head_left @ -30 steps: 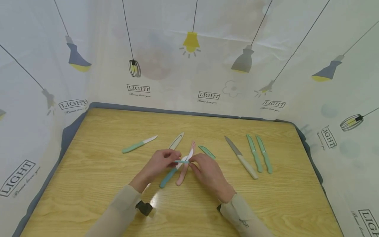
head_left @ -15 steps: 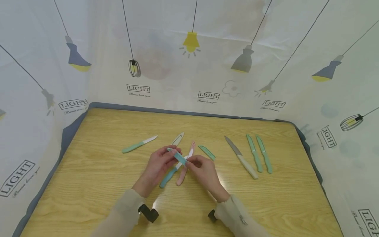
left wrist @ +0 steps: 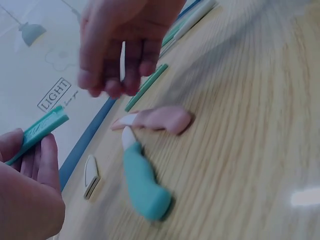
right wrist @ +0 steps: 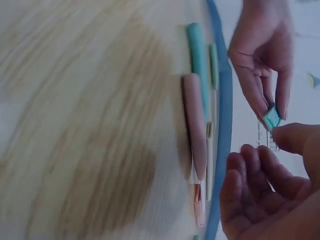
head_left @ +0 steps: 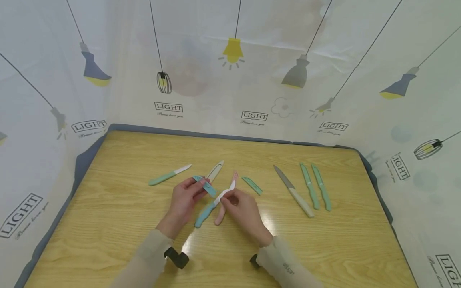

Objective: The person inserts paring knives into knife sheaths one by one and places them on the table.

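Note:
My left hand (head_left: 184,200) pinches a blue blade sheath (head_left: 205,186) just above the table, also visible in the left wrist view as the turquoise sheath (left wrist: 42,127). My right hand (head_left: 245,209) hovers to its right with loosely bent fingers and nothing seen held, apart from the sheath. Between and below the hands lies a blue-handled knife (head_left: 205,216) with a bare white blade. Beside it is a pink-handled knife (head_left: 220,216), partly hidden by my right hand in the head view, with a pink sheath (head_left: 235,175) by its blade tip.
Around the hands lie a bare green-handled knife (head_left: 162,179), a cream sheath (head_left: 216,171) and a green sheath (head_left: 251,185). Farther right are a cream-handled knife (head_left: 301,203) with a grey blade and two green sheathed knives (head_left: 309,187). A printed curtain (head_left: 205,132) borders the wooden table (head_left: 342,248).
Both hands held the blue sheath earlier; it was turned from edge-on to flat. My right hand has let go, and my left hand has moved it slightly left.

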A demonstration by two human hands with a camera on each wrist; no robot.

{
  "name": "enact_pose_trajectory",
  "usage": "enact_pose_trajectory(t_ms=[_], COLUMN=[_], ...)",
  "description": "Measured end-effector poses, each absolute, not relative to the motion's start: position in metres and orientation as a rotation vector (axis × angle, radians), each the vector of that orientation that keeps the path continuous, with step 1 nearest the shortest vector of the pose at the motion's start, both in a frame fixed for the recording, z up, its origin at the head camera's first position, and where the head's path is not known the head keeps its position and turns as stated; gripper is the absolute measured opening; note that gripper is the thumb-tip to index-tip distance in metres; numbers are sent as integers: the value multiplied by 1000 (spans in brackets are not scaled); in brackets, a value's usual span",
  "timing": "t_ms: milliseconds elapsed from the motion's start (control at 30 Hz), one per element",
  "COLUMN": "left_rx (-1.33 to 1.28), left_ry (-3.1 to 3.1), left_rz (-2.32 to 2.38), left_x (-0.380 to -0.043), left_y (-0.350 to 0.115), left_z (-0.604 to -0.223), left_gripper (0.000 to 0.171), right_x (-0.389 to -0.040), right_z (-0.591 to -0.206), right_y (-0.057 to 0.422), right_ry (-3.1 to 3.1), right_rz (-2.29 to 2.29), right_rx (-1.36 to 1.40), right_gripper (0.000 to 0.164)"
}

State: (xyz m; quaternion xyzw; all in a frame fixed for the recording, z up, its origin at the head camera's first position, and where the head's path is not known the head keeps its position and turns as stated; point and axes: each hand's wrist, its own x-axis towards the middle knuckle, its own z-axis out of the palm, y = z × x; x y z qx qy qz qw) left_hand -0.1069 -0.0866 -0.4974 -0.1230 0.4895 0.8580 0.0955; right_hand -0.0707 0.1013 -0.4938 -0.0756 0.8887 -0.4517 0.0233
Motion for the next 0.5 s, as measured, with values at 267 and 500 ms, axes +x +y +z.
enact_pose_trajectory(t_ms=[267, 500], left_rx=[-463, -528], left_ry=[1506, 1469], left_rz=[2583, 2621], left_x=[-111, -113], left_y=[-112, -128], left_z=[-493, -489], left_gripper=[49, 29], right_x=[-64, -67], right_z=[-500, -499], right_y=[78, 55], right_ry=[3122, 3189], right_rz=[-610, -379], right_rx=[-658, -821], right_gripper=[22, 27])
